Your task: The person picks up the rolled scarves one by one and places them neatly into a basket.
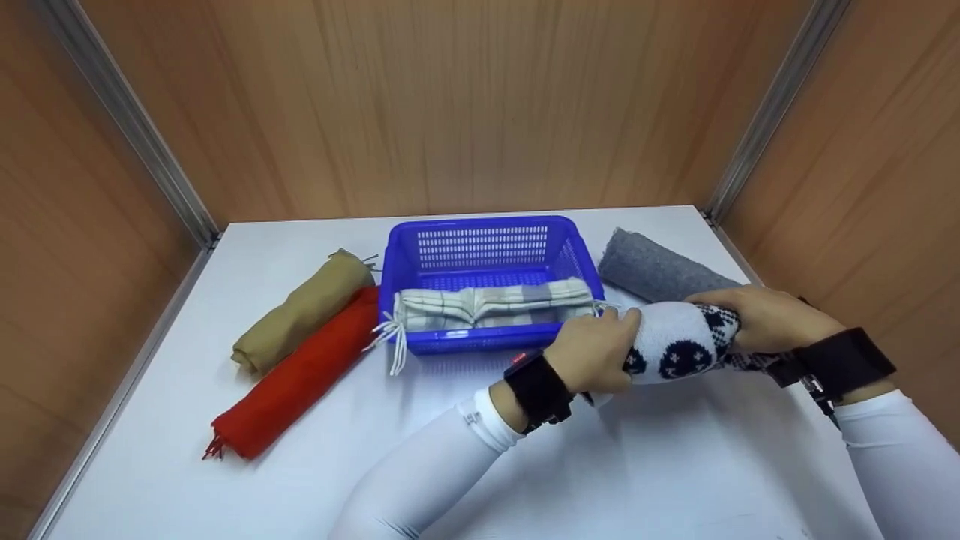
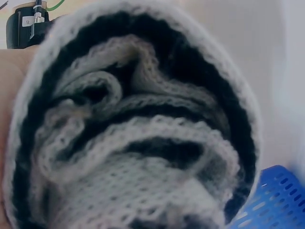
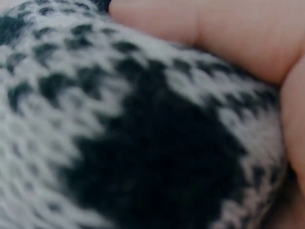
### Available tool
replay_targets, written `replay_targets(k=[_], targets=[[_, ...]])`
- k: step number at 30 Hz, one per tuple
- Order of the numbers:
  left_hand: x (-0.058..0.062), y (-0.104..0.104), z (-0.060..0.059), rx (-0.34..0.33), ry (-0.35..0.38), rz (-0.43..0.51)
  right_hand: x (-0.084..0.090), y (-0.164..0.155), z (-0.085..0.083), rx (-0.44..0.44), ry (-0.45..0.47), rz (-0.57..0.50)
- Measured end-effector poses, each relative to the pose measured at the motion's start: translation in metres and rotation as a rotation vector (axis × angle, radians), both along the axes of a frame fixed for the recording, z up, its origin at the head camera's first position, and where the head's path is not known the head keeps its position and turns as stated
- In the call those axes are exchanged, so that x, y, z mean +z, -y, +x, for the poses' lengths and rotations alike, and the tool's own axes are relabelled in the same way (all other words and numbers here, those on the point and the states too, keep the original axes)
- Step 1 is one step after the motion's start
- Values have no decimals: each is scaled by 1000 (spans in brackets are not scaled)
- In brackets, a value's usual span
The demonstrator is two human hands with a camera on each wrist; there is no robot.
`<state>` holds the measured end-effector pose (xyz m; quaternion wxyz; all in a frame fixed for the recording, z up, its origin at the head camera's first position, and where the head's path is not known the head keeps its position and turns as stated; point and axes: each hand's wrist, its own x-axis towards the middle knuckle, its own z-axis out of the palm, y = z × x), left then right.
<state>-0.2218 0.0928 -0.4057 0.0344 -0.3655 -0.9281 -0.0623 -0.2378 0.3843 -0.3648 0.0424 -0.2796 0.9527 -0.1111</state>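
Note:
A rolled knitted scarf, white with a dark pattern, is held between both hands at the right of the basket. My left hand grips its left end, and my right hand grips its right end. In the left wrist view the open end of the knitted roll shows its layers. Close up in the right wrist view, fingers curl over the dark and white knit. The blue plastic basket stands by my left hand, with a rolled pale plaid scarf lying in its front part.
Behind the knitted scarf lies a grey roll of cloth. Left of the basket, an olive roll and a red rolled scarf with fringe lie side by side on the white table. Wooden panels enclose the back and sides.

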Motion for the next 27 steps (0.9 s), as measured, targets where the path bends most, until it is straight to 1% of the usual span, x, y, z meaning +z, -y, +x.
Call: replay_targets(k=[9, 14, 17, 22, 27], targets=[[11, 7, 1, -5, -39, 1, 10, 3, 0, 9, -38, 10], [16, 11, 1, -8, -38, 6, 16, 7, 0, -14, -49, 30], [20, 14, 1, -9, -38, 9, 20, 10, 1, -30, -45, 23], [26, 20, 1, -8, -24, 16, 25, 14, 1, -24, -50, 8], [30, 24, 0, -19, -41, 15, 27, 17, 1, -35, -51, 17]])
